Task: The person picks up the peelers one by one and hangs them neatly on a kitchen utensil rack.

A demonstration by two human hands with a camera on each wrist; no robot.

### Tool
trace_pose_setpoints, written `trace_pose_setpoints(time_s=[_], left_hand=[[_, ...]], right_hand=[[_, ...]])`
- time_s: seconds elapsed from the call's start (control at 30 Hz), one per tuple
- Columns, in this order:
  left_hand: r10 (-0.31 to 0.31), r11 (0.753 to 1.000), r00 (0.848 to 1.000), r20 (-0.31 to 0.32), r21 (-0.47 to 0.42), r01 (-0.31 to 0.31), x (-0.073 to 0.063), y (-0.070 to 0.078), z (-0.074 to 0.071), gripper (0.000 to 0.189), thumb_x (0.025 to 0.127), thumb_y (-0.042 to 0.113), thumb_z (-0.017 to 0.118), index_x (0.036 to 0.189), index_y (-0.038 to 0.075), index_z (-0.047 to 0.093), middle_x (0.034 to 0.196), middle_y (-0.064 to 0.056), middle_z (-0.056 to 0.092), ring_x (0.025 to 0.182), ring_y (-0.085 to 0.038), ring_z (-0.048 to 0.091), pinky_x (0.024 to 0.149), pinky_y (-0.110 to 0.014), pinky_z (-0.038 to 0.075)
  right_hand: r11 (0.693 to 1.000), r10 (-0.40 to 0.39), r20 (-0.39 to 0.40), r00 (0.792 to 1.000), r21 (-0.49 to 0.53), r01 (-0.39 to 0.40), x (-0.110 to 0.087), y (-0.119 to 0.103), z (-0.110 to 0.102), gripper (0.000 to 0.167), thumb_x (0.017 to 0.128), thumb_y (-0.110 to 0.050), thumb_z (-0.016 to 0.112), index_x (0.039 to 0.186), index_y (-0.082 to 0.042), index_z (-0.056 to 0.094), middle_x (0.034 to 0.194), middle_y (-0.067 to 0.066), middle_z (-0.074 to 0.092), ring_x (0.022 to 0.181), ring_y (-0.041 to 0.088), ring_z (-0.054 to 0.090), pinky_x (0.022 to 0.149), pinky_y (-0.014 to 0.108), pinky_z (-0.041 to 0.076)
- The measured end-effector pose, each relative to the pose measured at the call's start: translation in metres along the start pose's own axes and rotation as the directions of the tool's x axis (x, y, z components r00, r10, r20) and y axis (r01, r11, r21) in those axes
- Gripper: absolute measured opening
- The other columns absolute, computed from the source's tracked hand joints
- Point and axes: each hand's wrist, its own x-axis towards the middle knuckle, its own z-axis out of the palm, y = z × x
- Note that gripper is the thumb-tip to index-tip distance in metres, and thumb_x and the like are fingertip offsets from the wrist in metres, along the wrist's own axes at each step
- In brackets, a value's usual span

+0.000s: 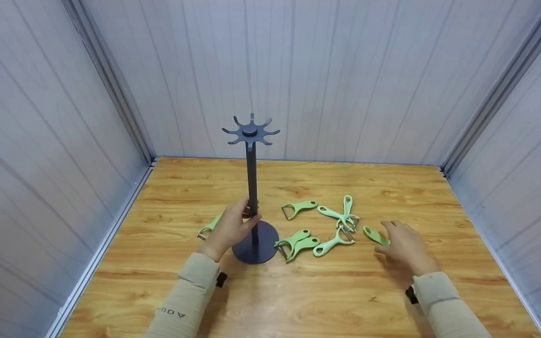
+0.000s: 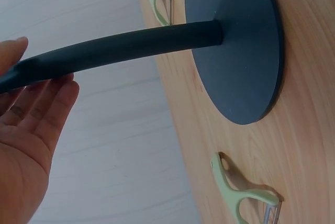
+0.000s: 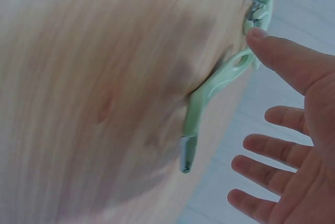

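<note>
A dark stand with a round base and a crown of hooks stands upright on the table. My left hand holds its post, thumb on one side and fingers on the other, as the left wrist view shows too. My right hand hovers beside a green vegetable peeler, its fingers spread and holding nothing. In the right wrist view that peeler lies apart from the fingers. Two overlapping green peelers lie right of the base, near a cluster of paler green peelers.
Another green peeler lies farther back on the wooden table. One more peeler is partly hidden behind my left hand. Pale panel walls enclose the table at the back and both sides.
</note>
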Motion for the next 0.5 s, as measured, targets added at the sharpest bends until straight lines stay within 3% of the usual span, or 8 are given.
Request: trace_pose_setpoints(time_s=[0.23,0.5], left_hand=[[0.026,0.999,0.999,-0.018,-0.026,-0.027,0.000,-0.002,0.003,0.014,0.106,0.004,0.069,0.121,0.005,0.068,0.117,-0.017,0.074,0.113,-0.030,0.075,0.101,-0.046,0.065],[0.041,0.999,0.998,-0.046,-0.027,-0.043,0.000,-0.003,0.004,0.011,0.105,0.003,0.071,0.115,0.007,0.070,0.113,-0.012,0.076,0.109,-0.028,0.077,0.096,-0.044,0.067]], right_hand=[[1.000,0.003,0.034,0.999,0.026,-0.004,0.001,0.009,0.007,0.076,0.095,-0.034,0.086,0.151,0.007,0.055,0.135,0.031,0.066,0.117,0.049,0.066,0.096,0.066,0.057],[1.000,0.008,0.040,0.999,0.024,-0.009,0.004,0.014,0.014,0.057,0.097,-0.026,0.085,0.139,0.007,0.065,0.125,0.026,0.071,0.111,0.044,0.070,0.093,0.062,0.059]])
